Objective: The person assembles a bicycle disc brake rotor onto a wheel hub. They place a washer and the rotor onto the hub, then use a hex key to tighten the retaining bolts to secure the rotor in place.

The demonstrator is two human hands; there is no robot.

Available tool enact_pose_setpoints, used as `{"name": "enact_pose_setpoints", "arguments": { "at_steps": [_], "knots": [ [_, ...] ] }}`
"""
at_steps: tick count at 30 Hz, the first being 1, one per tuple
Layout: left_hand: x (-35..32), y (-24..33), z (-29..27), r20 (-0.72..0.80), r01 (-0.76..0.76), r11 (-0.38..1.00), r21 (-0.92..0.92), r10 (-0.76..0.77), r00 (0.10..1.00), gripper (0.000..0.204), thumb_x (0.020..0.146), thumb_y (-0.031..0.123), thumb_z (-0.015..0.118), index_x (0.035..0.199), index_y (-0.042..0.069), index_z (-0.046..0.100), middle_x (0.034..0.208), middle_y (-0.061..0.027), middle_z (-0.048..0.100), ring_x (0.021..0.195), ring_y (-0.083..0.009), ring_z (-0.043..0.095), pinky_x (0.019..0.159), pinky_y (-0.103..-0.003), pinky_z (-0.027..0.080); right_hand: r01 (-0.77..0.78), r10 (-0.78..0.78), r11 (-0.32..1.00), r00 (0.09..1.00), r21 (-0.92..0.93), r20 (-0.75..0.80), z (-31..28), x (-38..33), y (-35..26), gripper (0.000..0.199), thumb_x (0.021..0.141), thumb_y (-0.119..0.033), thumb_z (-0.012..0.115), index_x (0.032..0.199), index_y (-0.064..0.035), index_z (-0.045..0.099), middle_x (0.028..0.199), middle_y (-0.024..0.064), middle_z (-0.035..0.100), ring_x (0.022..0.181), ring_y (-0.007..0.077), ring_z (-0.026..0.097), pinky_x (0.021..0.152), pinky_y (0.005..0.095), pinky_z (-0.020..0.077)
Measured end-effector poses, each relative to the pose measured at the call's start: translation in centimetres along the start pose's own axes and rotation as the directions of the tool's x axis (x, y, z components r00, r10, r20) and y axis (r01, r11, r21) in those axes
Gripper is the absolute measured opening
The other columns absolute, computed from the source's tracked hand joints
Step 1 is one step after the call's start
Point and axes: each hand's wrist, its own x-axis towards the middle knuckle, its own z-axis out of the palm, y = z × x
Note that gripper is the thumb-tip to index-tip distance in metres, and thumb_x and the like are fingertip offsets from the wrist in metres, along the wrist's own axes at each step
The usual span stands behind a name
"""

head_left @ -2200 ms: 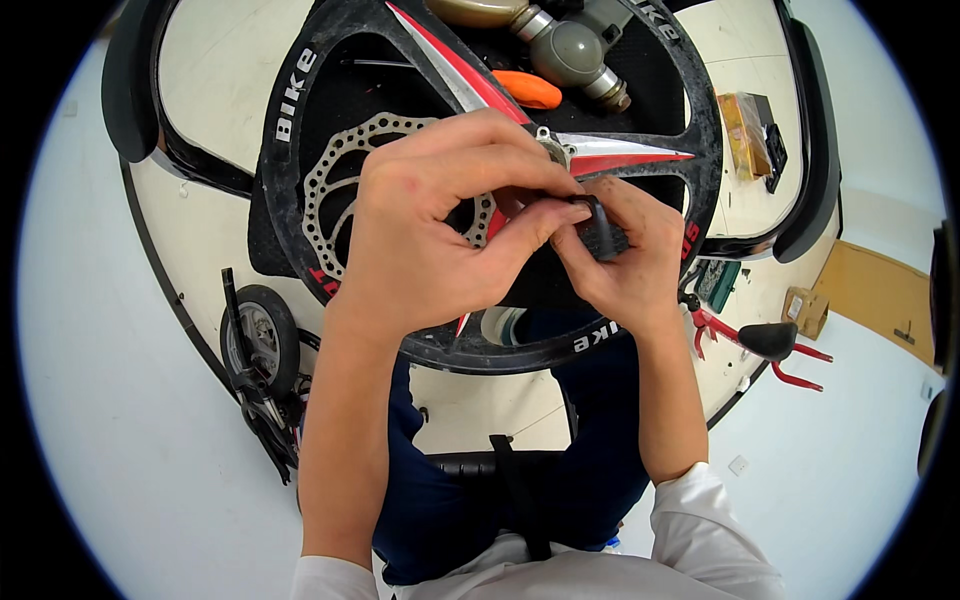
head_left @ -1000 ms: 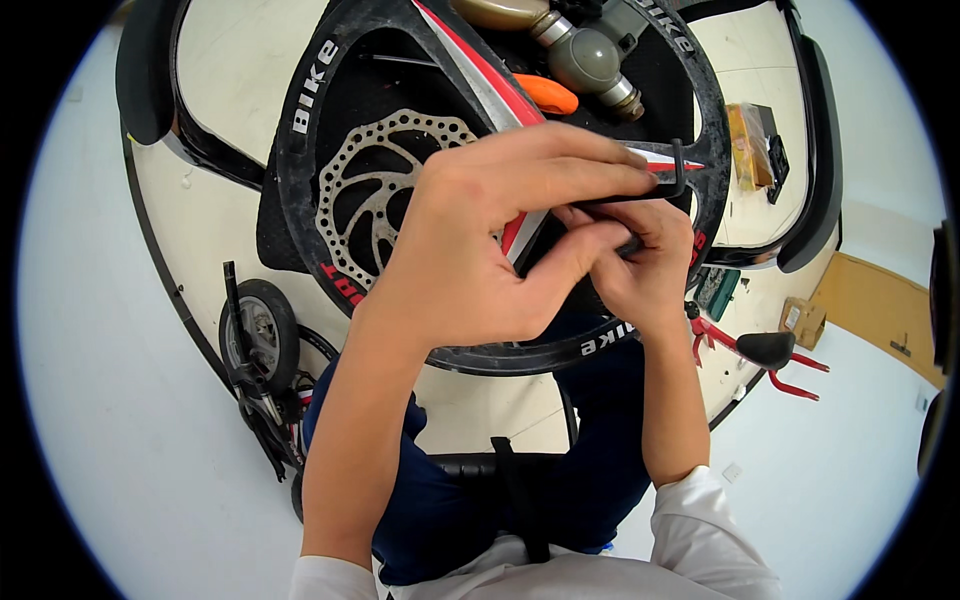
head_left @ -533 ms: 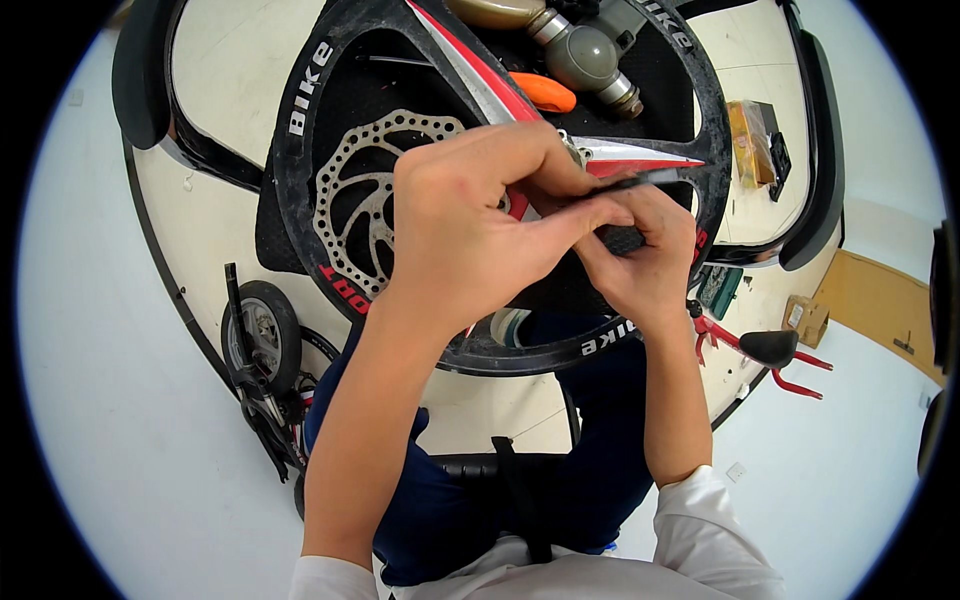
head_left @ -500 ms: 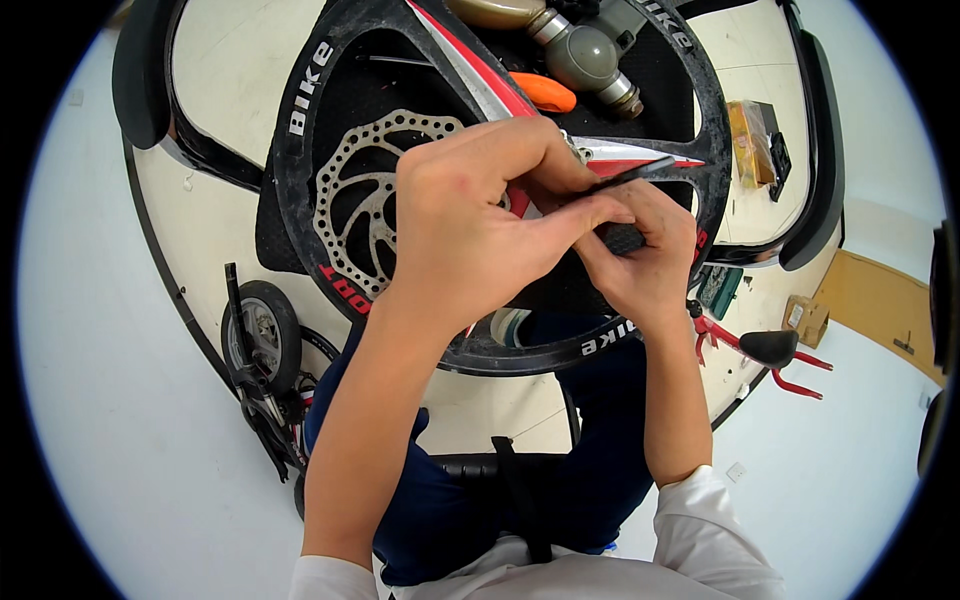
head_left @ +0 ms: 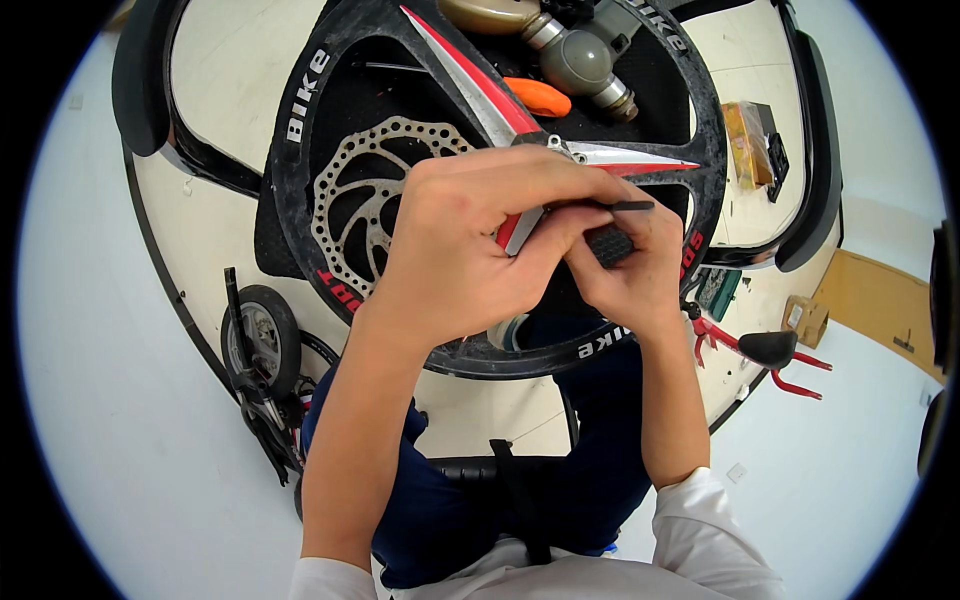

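Observation:
A black bicycle wheel point(head_left: 290, 190) with red-and-silver spokes lies flat on a black chair seat before me. Over its hub point(head_left: 560, 147) my two hands meet, fingers curled. My left hand point(head_left: 465, 240) pinches near a thin dark rod point(head_left: 632, 206), whose end sticks out to the right between the fingers. Close against it, my right hand point(head_left: 645, 265) has thumb and fingers bent inward around the same spot; what its fingertips grip is partly hidden. A perforated metal brake disc point(head_left: 345, 170) rests inside the wheel, left of my left hand, which covers part of it.
Beyond the hub lie an orange handle-like piece point(head_left: 540, 97) and a grey rounded tool point(head_left: 582, 62) with metal collars. Chair armrests point(head_left: 145, 80) flank the wheel. A small wheel point(head_left: 262, 335) with frame parts stands at left; a red-framed part with a black saddle-like pad point(head_left: 767, 348) is at right.
Both hands have shifted slightly toward me and left. The rod has come down and lies more level. More of the hub shows, and the wheel has moved a little.

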Motion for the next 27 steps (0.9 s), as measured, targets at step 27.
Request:
{"name": "enact_pose_setpoints", "arguments": {
  "at_steps": [27],
  "knots": [
    [0.2,-0.8,-1.6,-0.269,0.194,0.938,-0.288,-0.274,0.923,0.02,0.087,-0.007,0.072,0.106,-0.01,0.067,0.1,-0.0105,0.071,0.091,-0.0125,0.068,0.084,-0.025,0.056,0.05,-0.057,0.986,0.997,-0.159,-0.043,0.1,0.0,-0.9,0.021,0.07,-0.001,0.085,0.087,-0.0015,0.073,0.087,0.0053,0.067,0.065,0.0108,0.063,0.057,0.0226,0.0512]
  ]
}}
